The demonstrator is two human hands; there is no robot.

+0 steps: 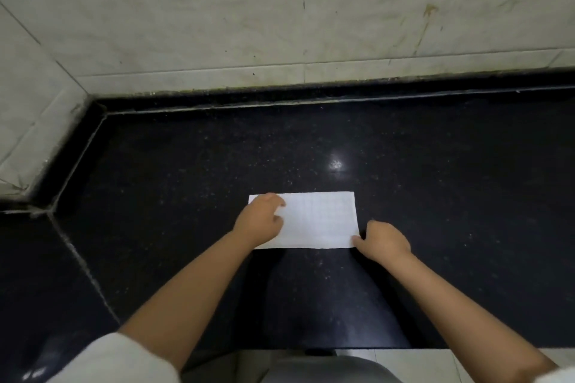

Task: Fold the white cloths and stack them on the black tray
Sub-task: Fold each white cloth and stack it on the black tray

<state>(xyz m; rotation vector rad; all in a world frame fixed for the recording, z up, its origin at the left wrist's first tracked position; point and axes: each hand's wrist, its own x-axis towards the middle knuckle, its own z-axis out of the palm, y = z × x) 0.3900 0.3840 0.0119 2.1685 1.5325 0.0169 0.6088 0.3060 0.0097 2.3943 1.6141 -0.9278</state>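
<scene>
One white cloth (320,221) lies flat on the black speckled counter (435,180), folded into a wide rectangle. My left hand (259,219) rests on the cloth's left end with its fingers loosely bent on the fabric. My right hand (381,241) is at the near right corner, fingers curled and pinching that corner. No black tray is in view.
A pale marble wall (280,25) rises behind the counter and angles in at the left (28,109). A dark raised lip (311,93) runs along the wall's foot. The counter's near edge (404,348) sits just above a light floor.
</scene>
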